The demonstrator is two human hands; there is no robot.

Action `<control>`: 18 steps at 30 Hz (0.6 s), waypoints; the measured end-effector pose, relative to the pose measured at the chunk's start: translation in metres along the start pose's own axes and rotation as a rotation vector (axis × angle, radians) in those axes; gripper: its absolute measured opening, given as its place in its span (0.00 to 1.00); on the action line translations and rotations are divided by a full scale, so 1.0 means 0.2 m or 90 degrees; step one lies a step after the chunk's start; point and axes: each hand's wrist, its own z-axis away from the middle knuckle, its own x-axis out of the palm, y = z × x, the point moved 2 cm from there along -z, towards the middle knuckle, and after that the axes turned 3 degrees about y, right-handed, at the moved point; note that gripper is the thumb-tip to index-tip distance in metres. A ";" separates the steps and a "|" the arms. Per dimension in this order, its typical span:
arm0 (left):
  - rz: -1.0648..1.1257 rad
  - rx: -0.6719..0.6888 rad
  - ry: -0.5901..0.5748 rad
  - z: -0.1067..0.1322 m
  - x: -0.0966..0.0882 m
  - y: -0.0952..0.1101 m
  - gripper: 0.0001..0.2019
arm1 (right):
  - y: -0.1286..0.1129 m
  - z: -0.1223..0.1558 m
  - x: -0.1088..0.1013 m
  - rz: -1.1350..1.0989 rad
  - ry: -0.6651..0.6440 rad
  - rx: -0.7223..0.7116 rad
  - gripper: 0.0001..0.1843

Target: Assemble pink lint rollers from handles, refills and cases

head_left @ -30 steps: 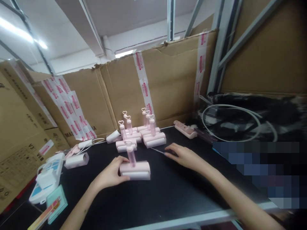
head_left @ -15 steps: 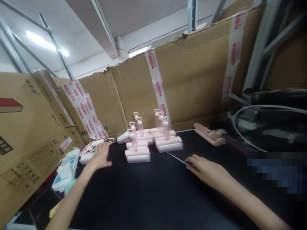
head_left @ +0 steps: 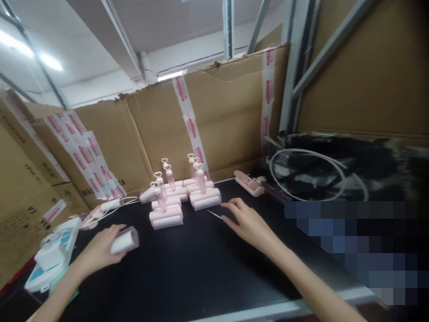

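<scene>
My left hand point(head_left: 98, 248) is closed round a small pale pink roller piece point(head_left: 124, 241) and holds it just above the black table point(head_left: 208, 268) at the left. My right hand point(head_left: 246, 221) lies flat on the table with its fingers stretched out, fingertips on a thin metal tool point(head_left: 214, 214). Between the hands, further back, stand several finished pink rollers with heart-topped handles point(head_left: 174, 197) in a tight group.
Taped cardboard walls point(head_left: 208, 120) close off the back and left. A pink power strip point(head_left: 248, 183) and a black heap with a white cable point(head_left: 311, 172) lie at the right. White and blue items point(head_left: 50, 259) sit at the left edge.
My left hand set the assembled roller with the group, reached left, and now has drawn back holding a loose roller piece. My right hand stayed on the thin tool.
</scene>
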 end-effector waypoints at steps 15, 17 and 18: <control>0.200 0.070 0.276 0.17 0.03 0.61 0.26 | -0.51 0.05 0.14 -1.094 -0.536 0.365 0.34; 0.082 0.190 0.290 0.08 0.00 0.77 0.30 | -0.55 0.02 0.14 -1.209 -0.572 0.460 0.34; 0.027 0.258 0.302 0.04 0.00 0.85 0.31 | -0.55 0.01 0.14 -1.241 -0.568 0.482 0.32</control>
